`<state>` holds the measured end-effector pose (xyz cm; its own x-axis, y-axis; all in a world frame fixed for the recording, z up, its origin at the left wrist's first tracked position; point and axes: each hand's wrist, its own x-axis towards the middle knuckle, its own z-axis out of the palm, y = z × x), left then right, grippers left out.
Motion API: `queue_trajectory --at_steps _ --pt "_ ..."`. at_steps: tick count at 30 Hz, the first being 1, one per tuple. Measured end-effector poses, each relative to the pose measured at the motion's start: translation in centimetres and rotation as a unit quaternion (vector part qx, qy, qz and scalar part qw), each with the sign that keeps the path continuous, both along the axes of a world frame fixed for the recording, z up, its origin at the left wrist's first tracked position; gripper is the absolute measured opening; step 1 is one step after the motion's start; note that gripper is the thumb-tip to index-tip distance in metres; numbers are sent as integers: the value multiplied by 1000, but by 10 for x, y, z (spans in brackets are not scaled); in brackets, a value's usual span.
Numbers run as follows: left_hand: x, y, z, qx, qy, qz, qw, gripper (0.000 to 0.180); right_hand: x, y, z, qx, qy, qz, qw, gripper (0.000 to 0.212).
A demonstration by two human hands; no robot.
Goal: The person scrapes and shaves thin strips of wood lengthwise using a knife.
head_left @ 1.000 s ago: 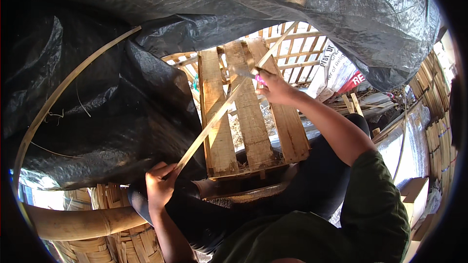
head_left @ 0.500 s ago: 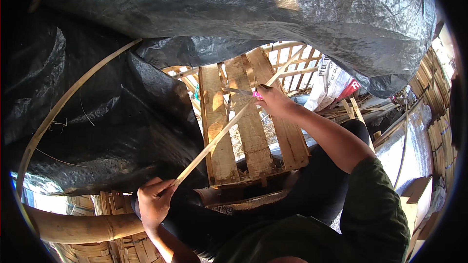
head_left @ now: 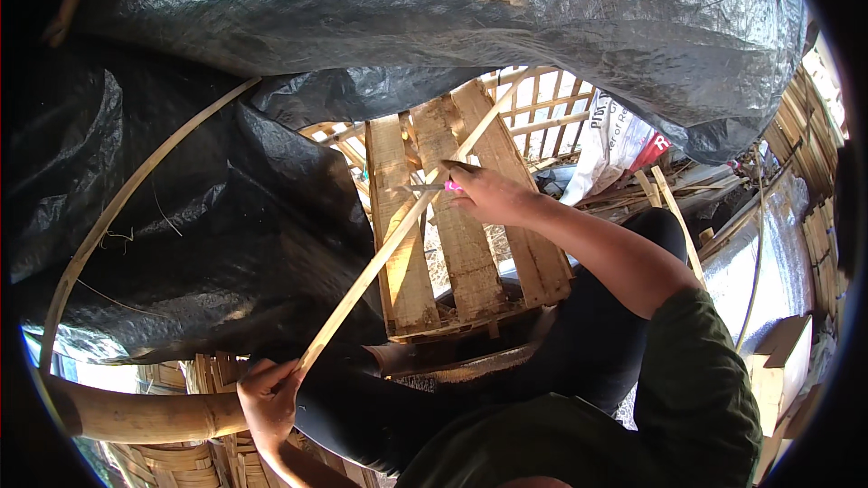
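A person seated under a black tarp (head_left: 271,181) works a long bamboo strip (head_left: 380,262) that runs diagonally across the view, its long axis lying from about 7 o'clock to 1 o'clock. The lower end sits in the left hand (head_left: 267,398), closed around it near the bottom of the frame; the upper end points past the right hand toward the slatted wall (head_left: 551,108) at 1 o'clock. The right hand (head_left: 493,194) is closed on a small knife (head_left: 434,187) with a pink handle, its blade lying roughly crosswise against the strip near the middle of the view. The strip crosses over a wooden pallet (head_left: 461,244) of three planks that stands tilted in front of the person's knees. A second, curved strip (head_left: 117,208) arcs over the tarp at 9 o'clock, and a thick bamboo pole (head_left: 136,416) lies at 7 o'clock, just beside the left hand. Compared with a second ago, the left hand grips lower in the frame, more of the strip shows between the two hands, and the right hand remains at the knife over the pallet.
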<state>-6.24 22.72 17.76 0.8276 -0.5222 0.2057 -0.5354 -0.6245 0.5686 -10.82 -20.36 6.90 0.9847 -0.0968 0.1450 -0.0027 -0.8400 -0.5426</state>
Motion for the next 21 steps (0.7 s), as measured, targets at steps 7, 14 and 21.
queue_trajectory --at_steps 7,14,21 --pt "2 -43 -18 -10 -1 -31 999 19 -8 -18 -8 -11 -32 -27 999 66" --pt "17 -73 -42 -10 -28 -56 998 17 -6 -25 -10 -22 21 -38 999 58" --pt "46 -91 -48 -10 -23 -95 995 15 2 -29 -24 -29 -87 -47 995 61"
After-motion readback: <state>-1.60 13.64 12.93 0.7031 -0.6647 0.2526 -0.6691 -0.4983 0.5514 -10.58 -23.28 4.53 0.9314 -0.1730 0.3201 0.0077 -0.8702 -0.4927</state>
